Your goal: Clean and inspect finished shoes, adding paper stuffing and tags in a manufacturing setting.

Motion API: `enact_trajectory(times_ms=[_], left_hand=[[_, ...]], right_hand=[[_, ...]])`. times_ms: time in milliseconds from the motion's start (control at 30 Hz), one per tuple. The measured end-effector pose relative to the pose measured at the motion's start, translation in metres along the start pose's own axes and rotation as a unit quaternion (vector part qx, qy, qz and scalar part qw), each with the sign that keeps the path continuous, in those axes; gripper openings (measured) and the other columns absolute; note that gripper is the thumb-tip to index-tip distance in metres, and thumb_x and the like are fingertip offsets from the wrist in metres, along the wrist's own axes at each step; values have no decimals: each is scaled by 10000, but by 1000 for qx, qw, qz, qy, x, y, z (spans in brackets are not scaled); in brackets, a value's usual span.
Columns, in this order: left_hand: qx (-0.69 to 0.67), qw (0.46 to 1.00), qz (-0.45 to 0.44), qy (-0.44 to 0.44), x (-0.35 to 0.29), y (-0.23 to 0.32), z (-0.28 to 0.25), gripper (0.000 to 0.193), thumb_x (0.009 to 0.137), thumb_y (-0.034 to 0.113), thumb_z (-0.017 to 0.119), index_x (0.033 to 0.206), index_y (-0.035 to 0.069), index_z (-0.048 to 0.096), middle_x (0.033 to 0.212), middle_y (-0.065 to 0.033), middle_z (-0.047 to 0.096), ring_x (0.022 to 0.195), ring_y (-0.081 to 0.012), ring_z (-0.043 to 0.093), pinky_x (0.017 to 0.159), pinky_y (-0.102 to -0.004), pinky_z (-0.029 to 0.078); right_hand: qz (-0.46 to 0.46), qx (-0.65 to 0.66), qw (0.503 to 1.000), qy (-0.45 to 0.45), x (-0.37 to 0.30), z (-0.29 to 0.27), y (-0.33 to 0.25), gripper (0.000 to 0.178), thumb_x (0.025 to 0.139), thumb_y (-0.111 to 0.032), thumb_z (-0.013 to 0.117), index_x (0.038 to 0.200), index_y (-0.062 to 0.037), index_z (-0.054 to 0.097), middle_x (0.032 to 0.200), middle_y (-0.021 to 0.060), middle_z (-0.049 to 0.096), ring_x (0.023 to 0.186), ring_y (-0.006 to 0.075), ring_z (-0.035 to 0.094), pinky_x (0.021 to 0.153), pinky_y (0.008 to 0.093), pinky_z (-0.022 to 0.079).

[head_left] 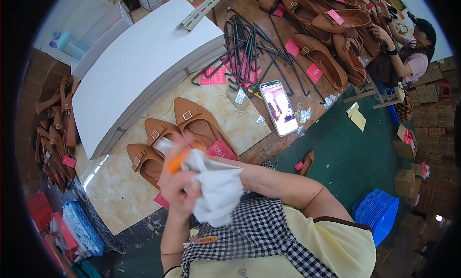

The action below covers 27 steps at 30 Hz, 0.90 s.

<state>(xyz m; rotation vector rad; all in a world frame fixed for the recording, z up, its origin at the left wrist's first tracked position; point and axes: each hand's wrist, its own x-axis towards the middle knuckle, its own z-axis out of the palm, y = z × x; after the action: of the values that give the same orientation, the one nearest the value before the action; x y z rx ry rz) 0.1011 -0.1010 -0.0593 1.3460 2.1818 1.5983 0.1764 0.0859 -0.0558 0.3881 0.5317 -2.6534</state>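
In front of me I see my left hand [177, 191] with its fingers closed on a crumpled white cloth [218, 184]. An orange object [177, 161], blurred, sits against the cloth between my hands; its kind does not show. My right hand [185, 140] is smeared by motion beside it, partly hidden by the cloth, so its grip is unclear. Right beyond my hands, brown pointed flat shoes stand in a row: a left one [139, 158], a middle one [156, 129] and a right one [189, 112], each with a square buckle. A pink tag [222, 149] lies on the right one.
A white-topped curved stand [139, 62] rises behind the shoes. Black hooked rods [245, 47] and a lit phone [278, 107] lie to its right. More brown shoes [319, 57] pile up at the far right, near a co-worker [413, 57]. Blue trays [377, 213] stack at lower right.
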Motion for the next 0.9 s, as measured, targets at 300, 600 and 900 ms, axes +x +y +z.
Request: enact_trajectory(times_ms=[300,600,900], left_hand=[[-262,915,-272,138,60,16,30,364,1003,188,430,1331,32,457,1165,-82,605,1088,-193,590,930,-333,487],[335,900,-29,-277,11,31,72,907,817,693,544,1303,-73,523,1240,-256,586,1285,-381,465,1134,-535,233],[291,912,-30,-290,-10,12,87,554,809,474,687,1087,-5,684,1115,-234,638,1187,-361,532,1064,-493,324]], right_hand=[[-422,-748,510,45,-15,13,-8,789,781,-231,753,1434,0,375,1492,268,329,1384,325,388,1084,455,386],[-259,-816,474,205,-5,-49,-23,335,758,-83,681,1091,-42,670,927,87,513,879,264,574,792,380,477],[-260,-897,274,230,44,-20,-29,333,739,-140,665,1057,-47,637,943,102,533,944,262,574,809,396,480]])
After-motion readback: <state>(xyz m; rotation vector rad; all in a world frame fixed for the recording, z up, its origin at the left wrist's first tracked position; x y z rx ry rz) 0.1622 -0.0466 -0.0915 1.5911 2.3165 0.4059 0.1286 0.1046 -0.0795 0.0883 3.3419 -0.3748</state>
